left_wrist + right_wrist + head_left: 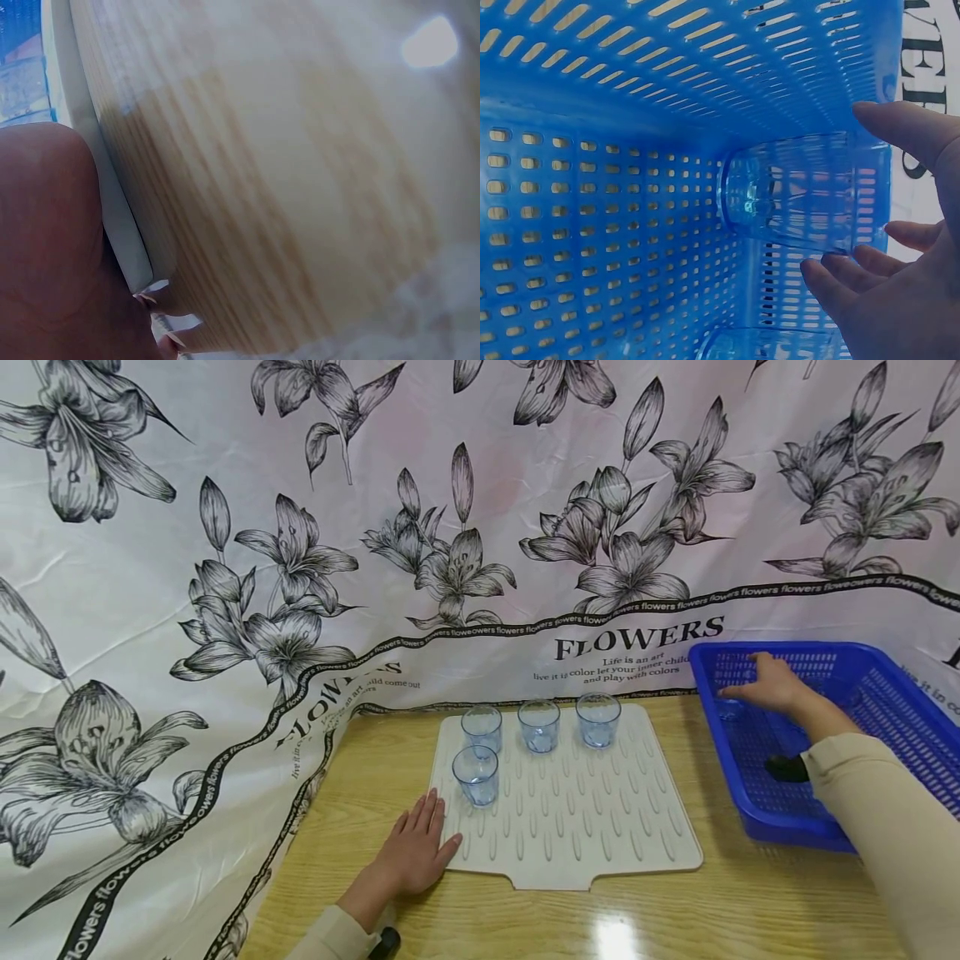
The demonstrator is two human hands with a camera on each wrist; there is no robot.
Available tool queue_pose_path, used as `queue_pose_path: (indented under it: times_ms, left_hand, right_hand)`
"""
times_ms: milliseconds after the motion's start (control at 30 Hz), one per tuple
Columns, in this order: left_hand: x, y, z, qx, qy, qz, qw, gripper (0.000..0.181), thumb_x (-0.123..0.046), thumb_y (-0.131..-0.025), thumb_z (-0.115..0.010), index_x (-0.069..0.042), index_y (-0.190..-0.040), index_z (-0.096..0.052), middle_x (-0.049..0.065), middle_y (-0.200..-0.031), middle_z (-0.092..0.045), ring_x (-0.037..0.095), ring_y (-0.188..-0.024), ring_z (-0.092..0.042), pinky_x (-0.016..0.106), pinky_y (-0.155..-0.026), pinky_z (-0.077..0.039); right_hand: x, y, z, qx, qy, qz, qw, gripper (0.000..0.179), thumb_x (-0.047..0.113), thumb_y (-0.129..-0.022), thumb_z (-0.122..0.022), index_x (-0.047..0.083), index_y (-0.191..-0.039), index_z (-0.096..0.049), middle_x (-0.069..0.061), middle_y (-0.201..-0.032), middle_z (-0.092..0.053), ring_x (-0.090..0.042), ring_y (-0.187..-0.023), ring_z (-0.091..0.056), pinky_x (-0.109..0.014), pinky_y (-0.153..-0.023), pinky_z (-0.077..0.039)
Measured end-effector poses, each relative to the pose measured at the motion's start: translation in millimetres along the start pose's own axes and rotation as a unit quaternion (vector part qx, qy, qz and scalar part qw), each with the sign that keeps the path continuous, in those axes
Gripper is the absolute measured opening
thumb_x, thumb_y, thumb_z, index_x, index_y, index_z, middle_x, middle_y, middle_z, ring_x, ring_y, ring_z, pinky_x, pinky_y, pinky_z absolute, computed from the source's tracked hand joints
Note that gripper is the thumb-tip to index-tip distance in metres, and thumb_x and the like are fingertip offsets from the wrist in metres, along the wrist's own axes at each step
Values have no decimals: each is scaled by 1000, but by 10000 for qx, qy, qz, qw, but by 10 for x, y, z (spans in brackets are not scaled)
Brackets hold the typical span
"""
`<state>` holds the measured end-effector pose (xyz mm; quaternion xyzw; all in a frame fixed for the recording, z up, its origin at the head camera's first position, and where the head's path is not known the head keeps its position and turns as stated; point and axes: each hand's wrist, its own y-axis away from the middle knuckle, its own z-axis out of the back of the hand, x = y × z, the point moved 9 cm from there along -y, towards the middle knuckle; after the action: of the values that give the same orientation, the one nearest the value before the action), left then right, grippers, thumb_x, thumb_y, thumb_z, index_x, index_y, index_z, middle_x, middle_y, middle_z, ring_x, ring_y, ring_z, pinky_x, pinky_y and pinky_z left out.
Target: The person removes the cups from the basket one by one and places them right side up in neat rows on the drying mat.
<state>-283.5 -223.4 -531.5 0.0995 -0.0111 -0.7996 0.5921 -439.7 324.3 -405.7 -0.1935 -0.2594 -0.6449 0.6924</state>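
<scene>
My right hand reaches down into the blue basket. In the right wrist view, its thumb and fingers are spread on either side of the rim of a clear bluish glass, which stands on the basket floor. Part of a second glass shows beside that one. My left hand lies flat, fingers extended, at the left edge of a white ribbed drying mat. Close to its fingertips, a glass stands upright on the mat. Three more form a row behind, including a middle glass and a right glass.
A wooden table carries the mat and basket. Behind it hangs a white flower-print cloth, which also drapes along the left side. A dark object shows by the right sleeve, over the basket.
</scene>
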Motion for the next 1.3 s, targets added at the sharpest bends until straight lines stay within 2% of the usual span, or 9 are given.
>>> queue_pose_path:
  times_ms: [233,433,667,867,1133,1300]
  left_hand:
    - [13,-7,-11,62,-81,26,9999,82,-61,-108,-24,-3,-164,-15,14,-172,-3,34,-158,-7,58,-123,-16]
    - [-40,22,65,16,-43,18,10000,81,-59,-108,-27,-1,-163,-17,16,-171,-6,35,-157,-8,59,-122,-16]
    - [-102,69,148,26,-31,23,10000,79,-56,-109,-28,1,-162,-18,17,-171,-7,35,-157,-9,59,-122,-17]
    - [-153,113,181,33,107,-21,9999,82,-58,-109,-26,4,-162,-19,20,-170,-9,39,-157,-11,62,-121,-17]
    - [-97,70,118,91,-29,81,9999,79,-57,-109,-27,0,-163,-17,17,-171,-6,35,-157,-8,59,-122,-16]
    - [-72,53,102,64,-34,75,9999,79,-57,-109,-29,0,-163,-18,16,-171,-7,35,-157,-9,59,-122,-17]
  right_hand:
    - [-195,-97,-55,40,-392,-170,9991,115,36,-95,-69,-27,-146,12,-56,-146,0,-72,-136,-8,-75,-111,-17]
    - [-315,-115,-76,89,-458,-264,9986,116,38,-96,-68,-28,-145,13,-56,-146,1,-72,-135,-10,-75,-111,-18]
    - [-330,-109,-104,148,-553,-299,9979,117,41,-96,-69,-28,-145,11,-56,-146,-1,-73,-134,-12,-75,-110,-20]
    - [-332,-112,-141,152,-553,-313,9979,114,43,-98,-67,-28,-146,8,-57,-143,-11,-71,-132,-19,-74,-110,-24]
    - [-359,-115,-152,291,-644,-327,9970,118,52,-99,-62,-28,-146,12,-57,-145,-6,-72,-134,-14,-75,-110,-22]
    - [-349,-131,-135,287,-627,-318,9971,119,53,-98,-63,-29,-145,9,-57,-144,-9,-73,-133,-16,-75,-109,-24]
